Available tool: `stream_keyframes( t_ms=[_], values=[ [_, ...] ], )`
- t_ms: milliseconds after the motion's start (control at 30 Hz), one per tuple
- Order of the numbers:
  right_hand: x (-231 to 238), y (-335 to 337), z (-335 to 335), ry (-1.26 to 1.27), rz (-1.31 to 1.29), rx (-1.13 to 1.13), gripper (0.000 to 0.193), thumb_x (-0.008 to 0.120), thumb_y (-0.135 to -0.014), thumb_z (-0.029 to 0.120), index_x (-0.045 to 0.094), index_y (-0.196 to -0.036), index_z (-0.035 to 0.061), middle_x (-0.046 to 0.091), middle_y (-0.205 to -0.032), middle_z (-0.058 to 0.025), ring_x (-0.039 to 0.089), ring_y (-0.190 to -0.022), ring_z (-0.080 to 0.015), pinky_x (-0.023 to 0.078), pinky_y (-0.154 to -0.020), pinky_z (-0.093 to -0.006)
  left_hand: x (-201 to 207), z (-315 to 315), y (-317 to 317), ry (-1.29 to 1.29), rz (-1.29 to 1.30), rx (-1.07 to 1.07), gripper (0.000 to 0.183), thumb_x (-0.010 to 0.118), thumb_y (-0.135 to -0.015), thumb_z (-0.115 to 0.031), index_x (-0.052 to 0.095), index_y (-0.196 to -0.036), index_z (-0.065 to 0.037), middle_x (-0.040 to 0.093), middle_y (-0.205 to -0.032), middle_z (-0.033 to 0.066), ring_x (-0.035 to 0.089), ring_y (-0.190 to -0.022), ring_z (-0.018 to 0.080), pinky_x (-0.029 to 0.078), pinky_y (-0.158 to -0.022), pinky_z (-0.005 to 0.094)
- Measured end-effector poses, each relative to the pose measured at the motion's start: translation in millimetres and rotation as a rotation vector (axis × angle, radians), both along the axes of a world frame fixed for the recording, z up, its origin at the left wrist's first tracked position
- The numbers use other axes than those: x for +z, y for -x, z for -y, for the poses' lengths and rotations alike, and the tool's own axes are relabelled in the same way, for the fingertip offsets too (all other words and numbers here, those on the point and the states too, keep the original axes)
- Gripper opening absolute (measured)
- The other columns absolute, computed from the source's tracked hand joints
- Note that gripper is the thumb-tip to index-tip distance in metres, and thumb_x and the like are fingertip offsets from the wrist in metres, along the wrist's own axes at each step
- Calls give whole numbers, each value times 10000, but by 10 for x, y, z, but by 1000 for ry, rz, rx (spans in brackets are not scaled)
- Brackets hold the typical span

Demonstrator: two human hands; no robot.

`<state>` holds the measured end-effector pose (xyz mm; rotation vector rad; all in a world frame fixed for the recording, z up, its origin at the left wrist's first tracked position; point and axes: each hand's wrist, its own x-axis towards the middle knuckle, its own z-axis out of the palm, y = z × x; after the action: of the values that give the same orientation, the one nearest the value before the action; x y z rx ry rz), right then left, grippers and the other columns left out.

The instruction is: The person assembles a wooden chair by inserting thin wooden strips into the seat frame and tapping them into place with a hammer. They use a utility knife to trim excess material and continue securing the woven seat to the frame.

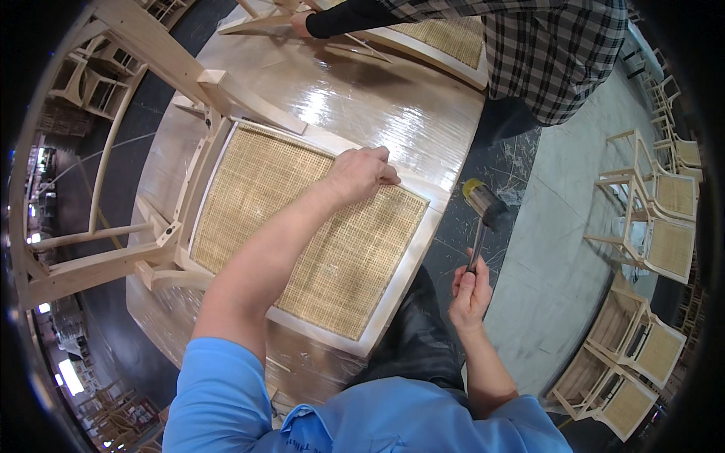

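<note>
A pale wooden chair lies on its back, its framed panel of woven cane facing up. My left hand is at the far edge of that panel, fingers curled down to the groove between cane and frame. What those fingers pinch, if anything, is hidden. Out to the right, beyond the table's edge, my right hand grips a mallet by its handle. The mallet's head is raised, one face yellow and the other dark.
The table is covered in shiny clear plastic. Across it, another person in a checked shirt works on a second cane-panelled chair, one hand on its frame. Several chairs stand along the right.
</note>
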<state>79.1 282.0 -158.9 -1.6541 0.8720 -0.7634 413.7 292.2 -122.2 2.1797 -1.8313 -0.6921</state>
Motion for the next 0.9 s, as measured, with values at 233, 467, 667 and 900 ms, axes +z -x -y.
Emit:
stream_keyframes(
  t_ms=[233,467,667,900],
  values=[
    [-77,113,-8,-37,-111,-11,405,489,-1076,232,530,-1382,-29,578,-754,-9,519,-618,-73,432,-561,-222,16,-60,-128,59,158,-179,393,618,-899,-97,743,-1200,-316,600,-1021,43,617,-1000,244,516,-887,386],
    [-224,164,75,29,-256,36,374,508,-1060,191,553,-1372,-11,588,-748,-16,542,-633,-87,458,-589,-246,-95,-281,-246,135,232,-217,475,553,-919,-79,704,-1260,-373,573,-1001,50,608,-983,233,508,-886,365],
    [-457,-259,330,-209,-167,-36,367,503,-1064,169,542,-1387,0,570,-737,8,505,-614,-51,429,-537,-225,170,-481,-248,335,335,-60,447,661,-851,-120,700,-1269,-273,608,-1151,73,579,-1096,253,452,-982,442],
    [-503,-876,744,-369,-30,-32,369,475,-1085,210,523,-1409,41,490,-726,51,425,-582,-22,366,-493,-187,1086,-2238,-465,74,688,689,307,714,-852,-162,731,-1157,-129,665,-1007,121,613,-1017,343,430,-1006,488]
  ],
)
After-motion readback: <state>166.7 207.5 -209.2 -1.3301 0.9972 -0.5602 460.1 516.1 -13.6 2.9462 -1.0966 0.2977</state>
